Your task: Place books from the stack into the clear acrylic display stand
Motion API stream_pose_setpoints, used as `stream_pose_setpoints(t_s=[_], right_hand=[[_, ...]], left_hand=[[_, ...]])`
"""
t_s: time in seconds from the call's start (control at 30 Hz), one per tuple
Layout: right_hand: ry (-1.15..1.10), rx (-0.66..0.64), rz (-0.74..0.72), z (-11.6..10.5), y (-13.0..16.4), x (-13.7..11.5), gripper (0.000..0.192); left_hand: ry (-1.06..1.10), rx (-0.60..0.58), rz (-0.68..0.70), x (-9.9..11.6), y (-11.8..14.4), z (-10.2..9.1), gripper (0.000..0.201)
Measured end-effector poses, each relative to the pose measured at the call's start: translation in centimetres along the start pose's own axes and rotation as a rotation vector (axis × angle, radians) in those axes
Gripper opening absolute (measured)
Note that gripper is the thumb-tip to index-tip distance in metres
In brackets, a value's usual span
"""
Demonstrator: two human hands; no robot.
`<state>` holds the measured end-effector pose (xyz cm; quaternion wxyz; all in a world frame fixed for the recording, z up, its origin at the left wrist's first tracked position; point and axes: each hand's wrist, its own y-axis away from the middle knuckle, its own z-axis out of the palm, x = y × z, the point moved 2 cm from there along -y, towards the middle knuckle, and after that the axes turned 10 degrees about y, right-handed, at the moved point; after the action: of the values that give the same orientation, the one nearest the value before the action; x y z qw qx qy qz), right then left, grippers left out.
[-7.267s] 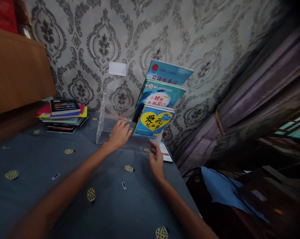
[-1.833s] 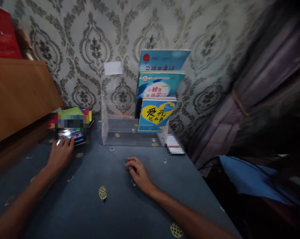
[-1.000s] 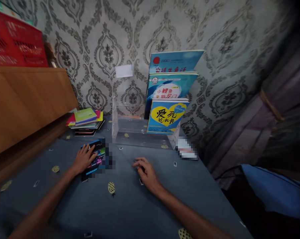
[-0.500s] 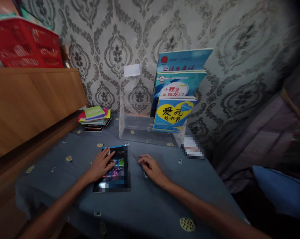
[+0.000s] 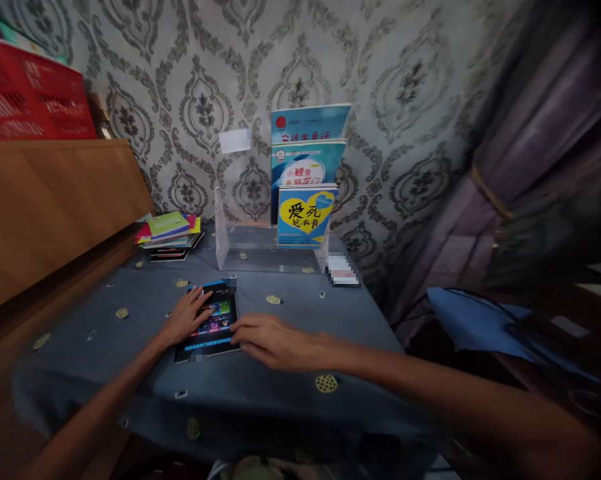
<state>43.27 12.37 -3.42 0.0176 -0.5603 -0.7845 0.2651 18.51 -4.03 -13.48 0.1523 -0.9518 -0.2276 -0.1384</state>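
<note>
The dark book (image 5: 208, 321) lies flat on the table (image 5: 290, 407), near the front edge, a little to the left of the centre. The left hand (image 5: 186, 318) rests on its left part with the fingers spread, flat and open, not gripping. The right hand (image 5: 275, 341) comes from 3 o'clock with the fingers stretched; its tips touch the right edge of the book, and it holds nothing.

At 12 o'clock from the book, against the wall, stands the clear rack (image 5: 265, 243). Three books (image 5: 305, 177) stand in its right half, one tier behind the other; the left half holds none. At 11 o'clock lies the pile (image 5: 169, 233) of several more books.

I judge the sorting is only partly done: three books are placed, one is under the hands on the table, and the pile is not yet moved.
</note>
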Motion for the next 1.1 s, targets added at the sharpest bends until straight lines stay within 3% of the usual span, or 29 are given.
stream_pose_setpoints(t_s=[0.07, 0.23, 0.5, 0.7, 0.9, 1.1], right_hand=[[0.035, -0.067, -0.045, 1.9, 0.0, 1.0, 0.023], [0.089, -0.005, 0.161, 4.4, 0.6, 4.7, 0.033], [0.179, 0.069, 0.301, 6.0, 1.6, 8.5, 0.039], [0.217, 0.052, 0.314, 5.3, 1.3, 9.7, 0.037], [0.242, 0.038, 0.316, 5.6, 1.4, 10.6, 0.045], [0.307, 0.012, 0.454, 5.6, 3.1, 12.4, 0.048]], left_hand=[[-0.013, 0.008, 0.012, 0.8, -0.3, 0.8, 0.059], [0.008, 0.0, 0.086, 4.7, -2.0, 3.5, 0.056], [0.182, 0.052, 0.227, 9.9, -5.7, 7.6, 0.054], [0.144, 0.073, 0.255, 11.8, -7.4, 6.9, 0.05], [0.156, 0.081, 0.274, 12.3, -8.2, 6.3, 0.045], [0.144, 0.1, 0.287, 12.3, -8.0, 6.5, 0.043]])
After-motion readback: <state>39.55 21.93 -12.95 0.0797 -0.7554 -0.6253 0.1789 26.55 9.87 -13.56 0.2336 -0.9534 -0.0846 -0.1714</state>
